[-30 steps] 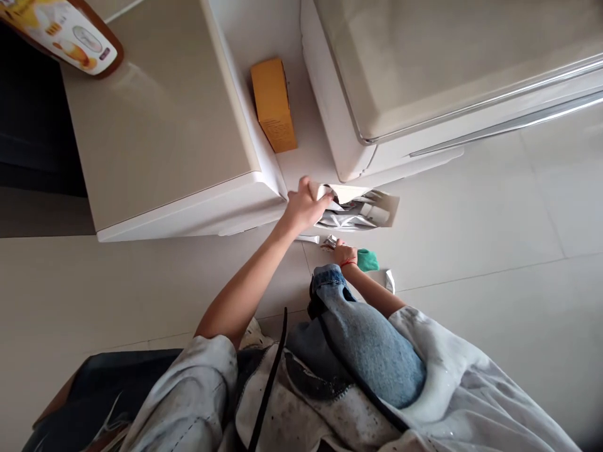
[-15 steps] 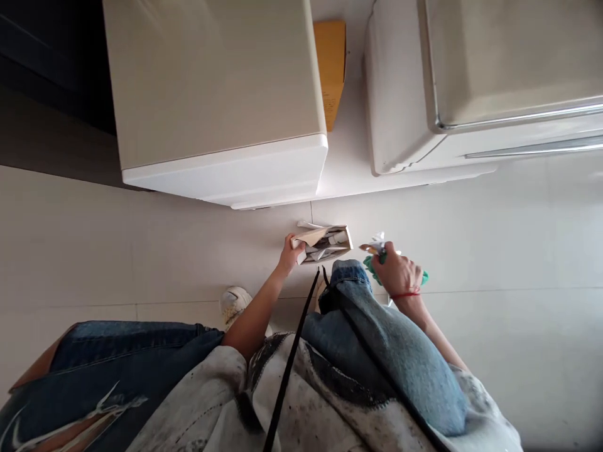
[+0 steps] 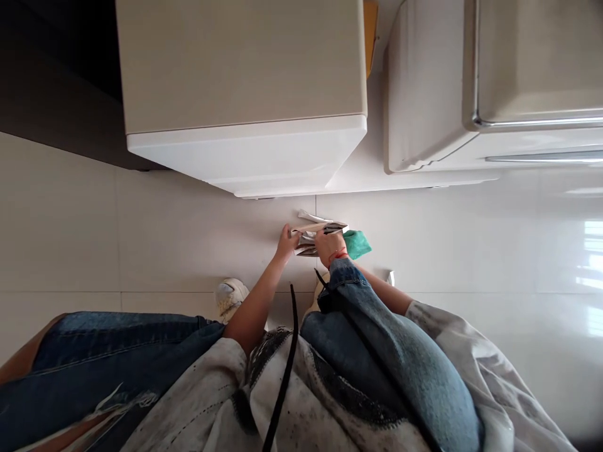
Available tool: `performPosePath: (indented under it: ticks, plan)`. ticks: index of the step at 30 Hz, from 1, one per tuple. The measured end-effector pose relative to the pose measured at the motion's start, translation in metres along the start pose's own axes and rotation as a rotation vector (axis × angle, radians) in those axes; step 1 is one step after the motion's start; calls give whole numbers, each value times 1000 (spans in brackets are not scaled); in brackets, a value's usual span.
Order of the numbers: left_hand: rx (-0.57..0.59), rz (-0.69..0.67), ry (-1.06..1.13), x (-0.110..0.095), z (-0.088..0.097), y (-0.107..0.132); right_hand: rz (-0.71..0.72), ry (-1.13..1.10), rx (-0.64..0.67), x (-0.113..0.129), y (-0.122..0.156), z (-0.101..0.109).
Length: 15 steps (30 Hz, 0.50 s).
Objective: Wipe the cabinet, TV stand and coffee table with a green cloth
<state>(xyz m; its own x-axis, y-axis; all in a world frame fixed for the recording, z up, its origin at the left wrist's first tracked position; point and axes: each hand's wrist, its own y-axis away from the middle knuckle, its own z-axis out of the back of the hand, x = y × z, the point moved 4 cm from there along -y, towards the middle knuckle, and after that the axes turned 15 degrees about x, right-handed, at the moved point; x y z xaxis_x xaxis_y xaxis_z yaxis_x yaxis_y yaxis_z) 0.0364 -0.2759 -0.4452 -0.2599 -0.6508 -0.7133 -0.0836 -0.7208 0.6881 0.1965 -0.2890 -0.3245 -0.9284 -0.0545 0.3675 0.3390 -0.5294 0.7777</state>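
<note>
A small cardboard box stuffed with crumpled white papers and wrappers lies on the pale tiled floor just in front of two white cabinets. My left hand grips the box's left edge. My right hand, with a red string on its wrist, is closed at the box's open side, touching the papers; what it grips I cannot make out. A green cloth lies right beside the right hand. I am squatting, with my denim-clad knee just below the hands.
A white cabinet stands at the left and a white appliance with a chrome handle at the right, with a narrow gap between them holding a yellow box. My white shoe and a small white scrap rest on the floor.
My right hand swung from the right, where it held crumpled scraps and the green cloth aloft, back onto the box. The cloth now lies on the floor. The left hand stayed on the box.
</note>
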Motion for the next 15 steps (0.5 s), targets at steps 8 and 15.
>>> performPosePath:
  ticks: [8, 15]
  plan:
    - [117, -349, -1083, -86, -4, -15, -637, -448, 29, -132, 103, -83]
    - [525, -325, -1641, -103, -59, -63, -879, -745, 117, -197, 101, -209]
